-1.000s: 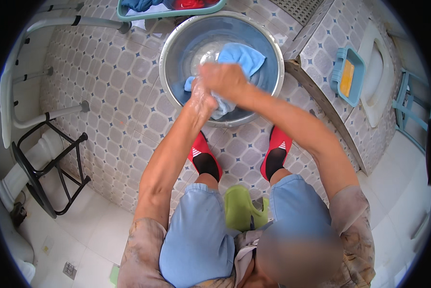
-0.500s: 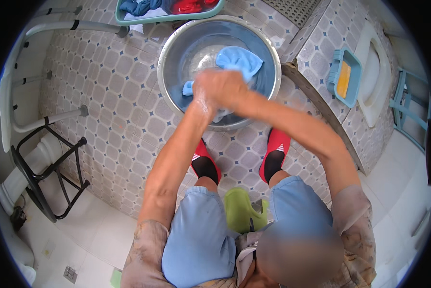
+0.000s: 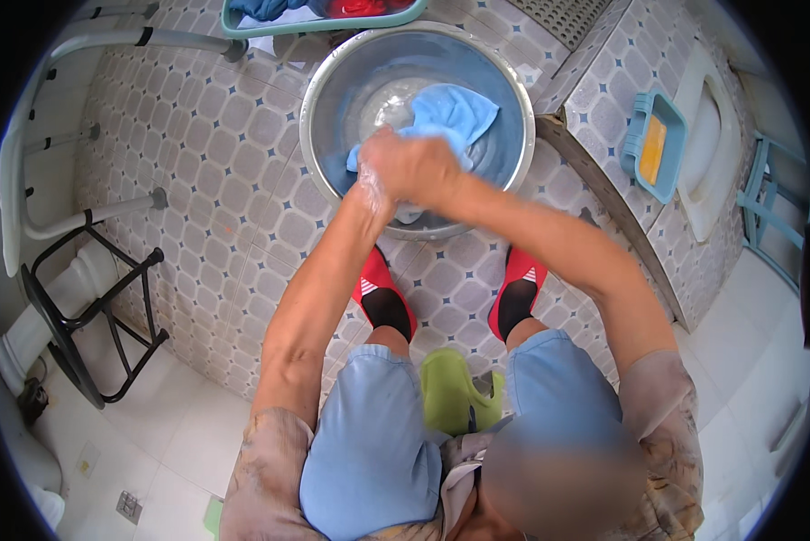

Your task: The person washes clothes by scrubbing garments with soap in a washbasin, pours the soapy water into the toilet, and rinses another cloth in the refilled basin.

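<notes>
A light blue cloth (image 3: 455, 110) lies partly in the round metal basin (image 3: 310, 135), which has some water in its bottom. My left hand (image 3: 380, 160) and my right hand (image 3: 428, 171) are pressed together over the basin's near half, both closed on the cloth. Part of the cloth spreads out beyond my knuckles, and a small piece sticks out beside my left hand. Wet suds show on my left wrist. Motion blurs my fingers, and the cloth between my palms is hidden.
Beyond the basin stands a teal tub (image 3: 333, 25) with blue and red clothes. At right, a blue soap dish (image 3: 638, 135) with a yellow bar sits on a tiled step beside a squat toilet (image 3: 707, 144). A black-framed stool (image 3: 107, 316) and grey rails (image 3: 116, 212) are at left.
My joined hands have shifted slightly left, still over the basin. The cloth has spread wider beside my hands, with more of it showing between them and its far corner.
</notes>
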A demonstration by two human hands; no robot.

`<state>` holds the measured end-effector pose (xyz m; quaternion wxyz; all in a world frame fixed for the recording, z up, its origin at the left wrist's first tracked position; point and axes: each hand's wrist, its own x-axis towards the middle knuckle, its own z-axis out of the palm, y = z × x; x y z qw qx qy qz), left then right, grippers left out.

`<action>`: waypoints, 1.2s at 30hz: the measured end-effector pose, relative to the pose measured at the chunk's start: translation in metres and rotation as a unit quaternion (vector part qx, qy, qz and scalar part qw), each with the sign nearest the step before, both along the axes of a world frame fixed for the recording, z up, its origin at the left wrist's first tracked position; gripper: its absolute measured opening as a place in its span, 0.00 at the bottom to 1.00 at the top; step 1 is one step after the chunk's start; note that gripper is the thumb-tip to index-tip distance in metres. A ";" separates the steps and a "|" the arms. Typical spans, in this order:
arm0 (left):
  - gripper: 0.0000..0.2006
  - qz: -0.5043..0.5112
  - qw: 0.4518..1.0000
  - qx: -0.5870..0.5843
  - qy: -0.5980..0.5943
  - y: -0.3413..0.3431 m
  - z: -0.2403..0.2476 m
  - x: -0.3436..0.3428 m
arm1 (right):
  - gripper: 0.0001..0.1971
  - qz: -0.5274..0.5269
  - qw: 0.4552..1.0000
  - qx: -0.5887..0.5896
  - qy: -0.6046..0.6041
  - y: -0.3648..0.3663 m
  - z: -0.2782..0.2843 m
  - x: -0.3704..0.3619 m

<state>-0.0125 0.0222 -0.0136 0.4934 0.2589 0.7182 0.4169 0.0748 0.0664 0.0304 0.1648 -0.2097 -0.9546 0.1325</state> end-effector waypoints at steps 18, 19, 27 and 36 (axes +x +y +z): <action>0.12 0.054 0.943 0.108 -0.309 -0.013 -0.043 -0.013 | 0.08 0.009 0.997 -0.082 0.005 -0.023 0.027 -0.026; 0.12 0.107 0.924 0.078 -0.358 -0.010 -0.026 -0.005 | 0.07 0.021 0.998 -0.061 -0.009 -0.025 0.026 -0.019; 0.11 0.239 0.811 -0.011 -0.534 0.001 0.016 -0.022 | 0.12 -0.034 0.996 -0.082 -0.004 -0.015 0.020 -0.026; 0.12 0.248 0.850 -0.017 -0.464 0.008 0.040 -0.003 | 0.08 -0.096 0.989 -0.080 -0.085 0.026 -0.001 -0.015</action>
